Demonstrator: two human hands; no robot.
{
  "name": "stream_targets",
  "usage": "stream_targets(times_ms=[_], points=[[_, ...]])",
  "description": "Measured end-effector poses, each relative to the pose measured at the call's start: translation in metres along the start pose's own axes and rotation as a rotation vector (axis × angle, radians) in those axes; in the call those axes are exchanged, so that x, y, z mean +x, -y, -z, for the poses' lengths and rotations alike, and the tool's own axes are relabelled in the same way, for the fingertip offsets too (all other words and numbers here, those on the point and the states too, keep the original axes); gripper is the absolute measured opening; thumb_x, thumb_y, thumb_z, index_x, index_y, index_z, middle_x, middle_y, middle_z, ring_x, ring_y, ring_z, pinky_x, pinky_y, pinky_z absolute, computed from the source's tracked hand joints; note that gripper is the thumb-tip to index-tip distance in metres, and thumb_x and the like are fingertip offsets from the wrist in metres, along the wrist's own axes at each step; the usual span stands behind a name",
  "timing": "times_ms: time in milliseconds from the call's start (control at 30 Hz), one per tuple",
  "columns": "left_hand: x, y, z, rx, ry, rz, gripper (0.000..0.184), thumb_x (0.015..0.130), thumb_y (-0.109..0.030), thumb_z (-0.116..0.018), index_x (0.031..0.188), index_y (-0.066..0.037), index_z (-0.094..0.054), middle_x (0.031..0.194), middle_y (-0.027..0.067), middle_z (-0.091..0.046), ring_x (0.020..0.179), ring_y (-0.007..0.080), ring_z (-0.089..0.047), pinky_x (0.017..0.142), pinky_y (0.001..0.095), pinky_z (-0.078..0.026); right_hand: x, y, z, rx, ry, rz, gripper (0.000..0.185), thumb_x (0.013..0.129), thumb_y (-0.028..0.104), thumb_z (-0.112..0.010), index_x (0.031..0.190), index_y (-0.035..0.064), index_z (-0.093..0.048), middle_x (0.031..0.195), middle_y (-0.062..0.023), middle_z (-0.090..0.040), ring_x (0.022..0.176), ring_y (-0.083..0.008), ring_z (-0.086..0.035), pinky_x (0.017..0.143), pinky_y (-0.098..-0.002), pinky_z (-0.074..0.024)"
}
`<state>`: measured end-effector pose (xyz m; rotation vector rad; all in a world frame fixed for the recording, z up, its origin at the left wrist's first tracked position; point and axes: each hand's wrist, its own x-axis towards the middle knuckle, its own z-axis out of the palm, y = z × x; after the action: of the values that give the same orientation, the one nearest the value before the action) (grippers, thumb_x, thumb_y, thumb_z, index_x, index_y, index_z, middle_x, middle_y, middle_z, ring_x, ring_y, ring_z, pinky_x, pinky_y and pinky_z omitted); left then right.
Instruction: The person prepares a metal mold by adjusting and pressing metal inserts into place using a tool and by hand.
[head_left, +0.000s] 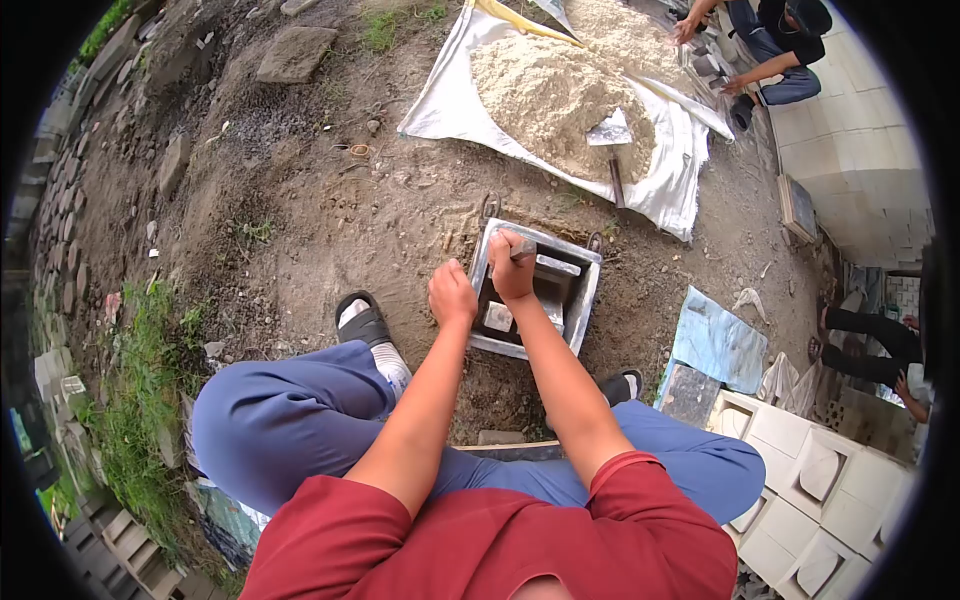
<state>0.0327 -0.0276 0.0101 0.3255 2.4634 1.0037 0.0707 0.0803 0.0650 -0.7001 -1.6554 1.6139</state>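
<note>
A square metal mould (588,290) stands on the soil between my feet, with metal pieces and a pale block (498,316) inside it. My right hand (511,268) is closed in a fist over the mould's far left part, around a grey bar-like piece (523,248) whose end pokes out by the thumb. Just outside the mould's left wall, my left hand (453,294) is curled closed. Its fingers point away from the camera, so anything in them is hidden. My right forearm covers part of the mould's interior.
Beyond the mould, a white sack sheet (455,105) bears a heap of pale sand (545,95) with a trowel (615,150) on it. Pale moulded blocks (790,450) stand at right, near a bluish sheet (715,340). A person (775,50) crouches at upper right; another (875,340) is at right.
</note>
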Motion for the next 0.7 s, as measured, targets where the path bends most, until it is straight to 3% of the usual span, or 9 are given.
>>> stream_targets(times_ms=[33, 200, 333, 367, 433, 533, 567, 633, 700], points=[[-0.005, 0.003, 0.000, -0.001, 0.013, -0.004, 0.051, 0.107, -0.041, -0.031, 0.113, -0.005, -0.066, 0.122, 0.0182, -0.065, 0.117, 0.0402, -0.056, 0.100, 0.0517, -0.043, -0.001, 0.003, -0.002, 0.058, -0.016, -0.019, 0.039, 0.102, 0.013, -0.050, 0.065, 0.0094, -0.037, 0.056, 0.0043, -0.035, 0.049, -0.0060, -0.030, 0.045, -0.0278, -0.0245], [-0.001, 0.003, -0.004, -0.014, -0.024, -0.006, 0.051, 0.106, -0.041, -0.031, 0.114, -0.005, -0.066, 0.121, 0.0184, -0.065, 0.116, 0.0408, -0.056, 0.100, 0.0521, -0.043, -0.005, 0.066, -0.003, 0.099, -0.006, -0.010, 0.039, 0.101, 0.013, -0.051, 0.066, 0.0096, -0.036, 0.056, 0.0047, -0.034, 0.049, -0.0058, -0.029, 0.045, -0.0271, -0.0236], [0.001, 0.001, 0.000, -0.005, -0.005, -0.012, 0.051, 0.106, -0.041, -0.031, 0.113, -0.005, -0.067, 0.119, 0.0187, -0.066, 0.115, 0.0415, -0.057, 0.099, 0.0522, -0.043, -0.026, 0.009, 0.006, -0.202, 0.052, 0.127, 0.038, 0.100, 0.013, -0.050, 0.064, 0.0089, -0.036, 0.056, 0.0035, -0.036, 0.050, -0.0068, -0.033, 0.047, -0.0276, -0.0282], [0.000, 0.000, 0.000, -0.001, -0.003, -0.016, 0.051, 0.106, -0.041, -0.031, 0.112, -0.005, -0.067, 0.118, 0.0185, -0.066, 0.114, 0.0417, -0.057, 0.099, 0.0521, -0.044, -0.025, -0.009, 0.007, -0.046, 0.042, 0.064, 0.037, 0.099, 0.013, -0.051, 0.065, 0.0083, -0.038, 0.058, 0.0034, -0.039, 0.052, -0.0068, -0.036, 0.048, -0.0275, -0.0300], [0.000, 0.006, -0.005, -0.005, -0.016, -0.029, 0.051, 0.106, -0.041, -0.031, 0.111, -0.005, -0.068, 0.117, 0.0182, -0.066, 0.113, 0.0416, -0.057, 0.098, 0.0522, -0.044, -0.017, 0.004, 0.000, -0.022, 0.011, -0.026, 0.035, 0.095, 0.010, -0.055, 0.065, 0.0003, -0.040, 0.057, -0.0055, -0.034, 0.055, -0.0122, -0.032, 0.051, -0.0354, -0.0291], [0.002, 0.003, -0.007, -0.062, -0.100, -0.080, 0.049, 0.106, -0.035, -0.032, 0.092, -0.003, -0.066, 0.104, 0.0227, -0.067, 0.102, 0.0425, -0.059, 0.094, 0.0516, -0.043, -0.011, 0.024, -0.002, 0.059, -0.031, -0.038, 0.035, 0.095, 0.009, -0.057, 0.065, 0.0003, -0.041, 0.057, -0.0045, -0.034, 0.055, -0.0117, -0.031, 0.051, -0.0350, -0.0291], [0.003, 0.002, -0.005, -0.060, -0.106, -0.076, 0.049, 0.106, -0.035, -0.032, 0.092, -0.003, -0.066, 0.104, 0.0227, -0.067, 0.102, 0.0425, -0.059, 0.094, 0.0516, -0.043, -0.014, 0.032, -0.005, 0.078, -0.045, -0.066, 0.035, 0.095, 0.008, -0.057, 0.065, 0.0002, -0.042, 0.057, -0.0041, -0.034, 0.056, -0.0115, -0.031, 0.050, -0.0349, -0.0290], [0.003, 0.006, -0.003, -0.001, 0.008, -0.027, 0.049, 0.106, -0.040, -0.032, 0.111, -0.007, -0.067, 0.120, 0.0178, -0.065, 0.113, 0.0409, -0.057, 0.098, 0.0525, -0.043, -0.023, 0.052, -0.009, 0.085, -0.085, -0.049, 0.034, 0.095, 0.007, -0.057, 0.065, -0.0003, -0.043, 0.056, -0.0066, -0.035, 0.053, -0.0141, -0.032, 0.050, -0.0357, -0.0295], [0.005, 0.006, -0.003, 0.016, 0.008, -0.034, 0.049, 0.106, -0.040, -0.032, 0.111, -0.007, -0.067, 0.120, 0.0180, -0.065, 0.113, 0.0411, -0.057, 0.099, 0.0520, -0.043, -0.029, 0.057, -0.007, -0.168, -0.031, 0.115, 0.039, 0.099, 0.014, -0.053, 0.064, 0.0068, -0.038, 0.058, 0.0019, -0.040, 0.052, -0.0078, -0.037, 0.049, -0.0303, -0.0296]])
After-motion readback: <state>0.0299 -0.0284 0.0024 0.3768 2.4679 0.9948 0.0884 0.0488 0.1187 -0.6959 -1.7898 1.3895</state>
